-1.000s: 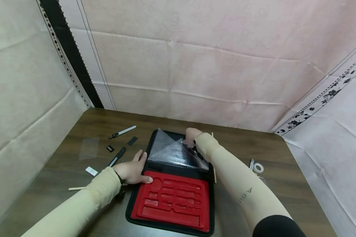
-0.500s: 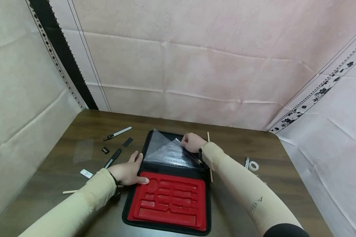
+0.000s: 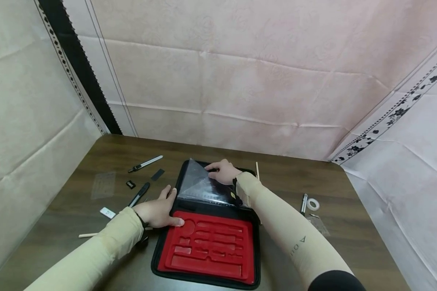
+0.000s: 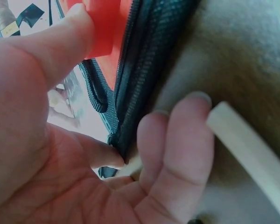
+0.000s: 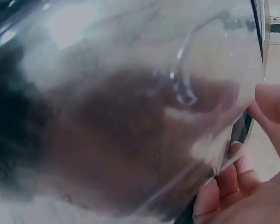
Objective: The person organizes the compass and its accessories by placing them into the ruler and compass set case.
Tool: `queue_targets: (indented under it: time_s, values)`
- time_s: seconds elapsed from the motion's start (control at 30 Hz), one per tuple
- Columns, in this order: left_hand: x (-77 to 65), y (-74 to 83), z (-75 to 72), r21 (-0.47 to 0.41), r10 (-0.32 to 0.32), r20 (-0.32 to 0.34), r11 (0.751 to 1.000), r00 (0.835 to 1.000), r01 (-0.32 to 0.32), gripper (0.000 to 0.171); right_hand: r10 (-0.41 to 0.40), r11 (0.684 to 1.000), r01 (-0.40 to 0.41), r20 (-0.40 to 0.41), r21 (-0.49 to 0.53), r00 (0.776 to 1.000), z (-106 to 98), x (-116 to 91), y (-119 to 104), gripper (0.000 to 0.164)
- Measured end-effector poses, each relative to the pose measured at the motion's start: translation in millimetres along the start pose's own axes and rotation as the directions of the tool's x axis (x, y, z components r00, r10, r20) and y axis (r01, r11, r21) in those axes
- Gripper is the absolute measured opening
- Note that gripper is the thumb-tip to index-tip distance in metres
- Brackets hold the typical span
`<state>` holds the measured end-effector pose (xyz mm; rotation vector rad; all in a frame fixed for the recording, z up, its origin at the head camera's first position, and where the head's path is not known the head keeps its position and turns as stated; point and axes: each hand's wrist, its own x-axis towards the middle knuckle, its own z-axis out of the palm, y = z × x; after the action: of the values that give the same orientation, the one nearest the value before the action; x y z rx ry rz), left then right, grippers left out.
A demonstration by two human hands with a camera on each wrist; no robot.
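Observation:
A black zip case [image 3: 154,258] lies spread out on the table, with a red moulded insert [image 3: 204,270] in its near half. A clear plastic sheet [image 3: 194,186] covers part of the far half, its left corner standing up. My left hand [image 3: 155,212] steadies the case's left side: the thumb lies on the insert, and the other fingers are spread at the edge. My right hand [image 3: 223,172] reaches over the far half and touches the clear sheet; in the right wrist view the thumb stands apart from the bent fingers [image 5: 228,182] at the sheet's edge.
Left of the case lie a craft knife [image 3: 145,163], a second knife [image 3: 140,194], a pencil sharpener [image 3: 130,184], a dark flat piece [image 3: 158,174], a white eraser [image 3: 107,212] and a clear sheet [image 3: 103,186]. A tape roll [image 3: 313,204] and wooden sticks [image 4: 252,158] lie around.
My right hand has shifted left over the case's far half, and its fingers have gone from bunched to more extended. The sheet's right part has moved. My left hand stays at the case's side.

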<state>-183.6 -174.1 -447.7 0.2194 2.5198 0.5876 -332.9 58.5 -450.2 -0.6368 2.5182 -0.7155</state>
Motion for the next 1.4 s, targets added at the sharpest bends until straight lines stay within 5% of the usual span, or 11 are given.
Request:
queue_targets:
  time_s: [0.3,0.67,1.0,1.2,1.4]
  values:
    - [0.8,-0.9,-1.3,-0.002,-0.029,0.009,1.0,1.0,0.029,0.108,0.021,0.97,-0.008,0.05,-0.245,0.999,4.1,-8.2,-20.5,0.041]
    - [-3.2,0.5,-1.8,-0.003,-0.022,0.006,1.0,1.0,0.022,0.109,0.043,0.998,-0.04,0.067,-0.044,0.997,6.4,-5.1,-8.4,0.041]
    - [-0.9,-1.1,1.1,-0.015,-0.008,-0.006,1.0,1.0,0.008,0.11,0.034,0.971,-0.026,0.03,-0.239,0.999,12.6,-6.8,-10.2,0.044]
    - [0.0,0.1,1.2,0.003,-0.011,-0.005,1.0,1.0,0.011,0.108,0.013,0.997,-0.011,0.032,-0.078,0.999,-0.4,-19.9,0.2,0.041]
    - [-1.3,0.5,0.7,-0.002,0.014,-0.015,1.0,1.0,-0.014,0.111,-0.065,0.998,0.063,-0.116,-0.024,0.991,-35.0,-36.9,39.1,0.04]
